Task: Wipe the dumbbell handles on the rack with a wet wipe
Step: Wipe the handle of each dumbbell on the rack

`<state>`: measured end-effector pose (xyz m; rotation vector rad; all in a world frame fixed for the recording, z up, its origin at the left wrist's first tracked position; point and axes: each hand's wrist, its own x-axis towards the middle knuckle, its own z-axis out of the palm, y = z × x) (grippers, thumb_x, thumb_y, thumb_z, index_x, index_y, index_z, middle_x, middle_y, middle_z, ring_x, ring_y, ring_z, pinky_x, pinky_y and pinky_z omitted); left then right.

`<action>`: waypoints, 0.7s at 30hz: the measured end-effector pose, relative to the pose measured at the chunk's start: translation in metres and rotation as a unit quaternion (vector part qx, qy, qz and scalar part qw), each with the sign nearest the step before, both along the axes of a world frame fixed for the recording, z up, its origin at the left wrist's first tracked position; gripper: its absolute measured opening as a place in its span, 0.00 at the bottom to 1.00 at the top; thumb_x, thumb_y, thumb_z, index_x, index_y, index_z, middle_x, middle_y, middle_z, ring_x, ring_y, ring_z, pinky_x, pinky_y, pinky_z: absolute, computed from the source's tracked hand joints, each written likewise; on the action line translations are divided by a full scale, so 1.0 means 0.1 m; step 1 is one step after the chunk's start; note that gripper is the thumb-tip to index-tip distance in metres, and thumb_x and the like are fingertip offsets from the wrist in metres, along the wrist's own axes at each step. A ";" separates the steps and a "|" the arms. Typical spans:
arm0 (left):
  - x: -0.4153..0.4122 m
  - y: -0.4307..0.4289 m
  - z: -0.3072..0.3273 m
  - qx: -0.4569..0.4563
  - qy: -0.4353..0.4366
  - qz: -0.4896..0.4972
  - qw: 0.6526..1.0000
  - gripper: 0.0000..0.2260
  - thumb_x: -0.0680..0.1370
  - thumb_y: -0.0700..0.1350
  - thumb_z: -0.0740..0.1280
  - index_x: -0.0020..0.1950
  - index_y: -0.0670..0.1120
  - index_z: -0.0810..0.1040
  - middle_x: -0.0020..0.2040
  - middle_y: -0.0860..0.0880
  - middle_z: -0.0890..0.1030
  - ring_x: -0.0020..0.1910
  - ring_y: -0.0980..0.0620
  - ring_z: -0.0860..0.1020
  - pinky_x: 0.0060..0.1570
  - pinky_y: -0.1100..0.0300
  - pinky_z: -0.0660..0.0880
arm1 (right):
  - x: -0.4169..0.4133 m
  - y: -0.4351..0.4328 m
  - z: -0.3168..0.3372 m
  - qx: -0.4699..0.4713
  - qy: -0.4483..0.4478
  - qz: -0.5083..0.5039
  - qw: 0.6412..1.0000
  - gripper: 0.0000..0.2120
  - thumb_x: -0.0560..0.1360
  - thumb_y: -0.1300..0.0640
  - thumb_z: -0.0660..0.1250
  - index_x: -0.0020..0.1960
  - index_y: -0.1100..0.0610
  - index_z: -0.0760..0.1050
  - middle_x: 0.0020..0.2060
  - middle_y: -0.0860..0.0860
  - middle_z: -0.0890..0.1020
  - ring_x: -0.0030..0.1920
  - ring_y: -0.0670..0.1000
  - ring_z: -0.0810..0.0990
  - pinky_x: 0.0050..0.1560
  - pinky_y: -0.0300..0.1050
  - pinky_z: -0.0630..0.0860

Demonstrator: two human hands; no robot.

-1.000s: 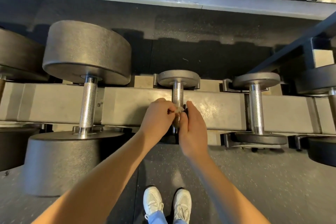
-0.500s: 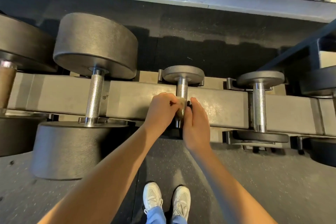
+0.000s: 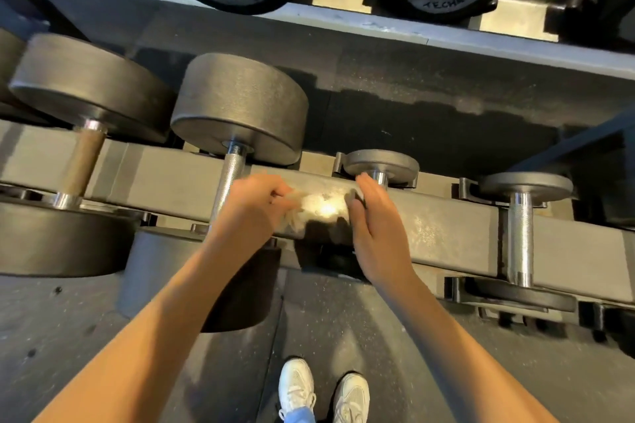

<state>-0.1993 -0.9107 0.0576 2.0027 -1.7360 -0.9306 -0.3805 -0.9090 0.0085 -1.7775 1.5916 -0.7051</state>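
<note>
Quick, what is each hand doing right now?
Left hand: closed, pinching the wet wipe.
Right hand: open, fingers fairly straight, holding nothing.

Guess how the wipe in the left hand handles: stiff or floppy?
Probably floppy: the wet wipe hangs crumpled and ragged from the left hand. Likely light: a thin wad, smaller than that hand.

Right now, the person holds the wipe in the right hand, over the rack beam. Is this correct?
No. The head view shows the wipe in the left hand, not the right hand, over the rack beam.
</note>
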 end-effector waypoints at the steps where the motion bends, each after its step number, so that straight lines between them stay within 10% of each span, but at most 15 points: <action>1: 0.12 -0.01 0.04 -0.020 -0.013 0.027 0.999 0.06 0.77 0.47 0.68 0.40 0.49 0.76 0.40 0.53 0.77 0.40 0.58 0.74 0.40 0.68 0.68 | 0.11 -0.08 0.11 0.000 -0.002 0.017 1.000 0.20 0.82 0.51 0.50 0.69 0.55 0.68 0.67 0.53 0.73 0.68 0.50 0.69 0.71 0.47 0.64; 7: 0.69 -0.20 -0.08 -0.139 -0.069 0.198 0.968 0.05 0.76 0.42 0.68 0.47 0.41 0.81 0.44 0.47 0.79 0.42 0.53 0.74 0.40 0.66 0.63 | 0.75 -0.67 0.57 0.007 -0.020 0.113 0.993 0.24 0.83 0.51 0.52 0.77 0.53 0.53 0.77 0.47 0.53 0.76 0.45 0.50 0.75 0.40 0.48; 21: 0.82 -0.29 -0.24 0.042 0.020 0.202 0.978 0.07 0.74 0.39 0.70 0.37 0.44 0.77 0.37 0.48 0.78 0.38 0.54 0.75 0.36 0.66 0.68 | 1.20 -0.82 0.41 0.018 -0.001 0.120 0.993 0.30 0.83 0.47 0.49 0.77 0.50 0.37 0.76 0.44 0.35 0.75 0.46 0.34 0.70 0.41 0.37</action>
